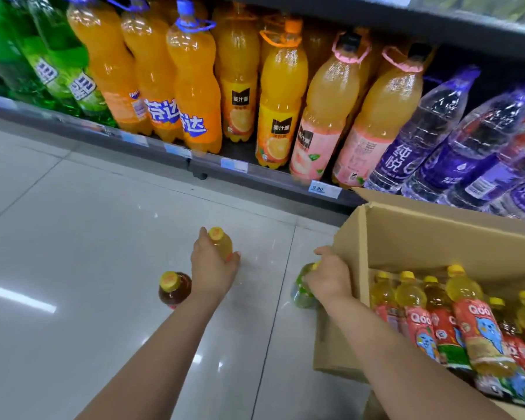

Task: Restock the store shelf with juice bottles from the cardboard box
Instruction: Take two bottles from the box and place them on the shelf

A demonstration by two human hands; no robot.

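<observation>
Taking the cardboard box (406, 237) as the landmark, a brown-filled bottle (174, 287) with a yellow cap stands on the floor well to the box's left. Nearer the box, the left hand (211, 262) wraps around a yellow juice bottle (222, 244), low over the floor. Just beside the box's left wall, the right hand (328, 277) is curled over a greenish bottle (302, 286); its label is blurred, so the flavour is probably green apple but hard to confirm. Inside the box, more Qoo bottles (455, 322) lie packed together, so most of the restocking seems yet to be done.

The main risk, as I judge it, is a tip-over: the glossy floor tiles (103, 237) look slick, and a loose bottle nudged by a wrist could topple or roll away from the box. Holding one bottle per hand near the cap also invites a slip.

Behind the box runs the store shelf (240, 169), its edge carrying price tags, stocked with large green, orange, pink-labelled and purple-labelled bottles.
</observation>
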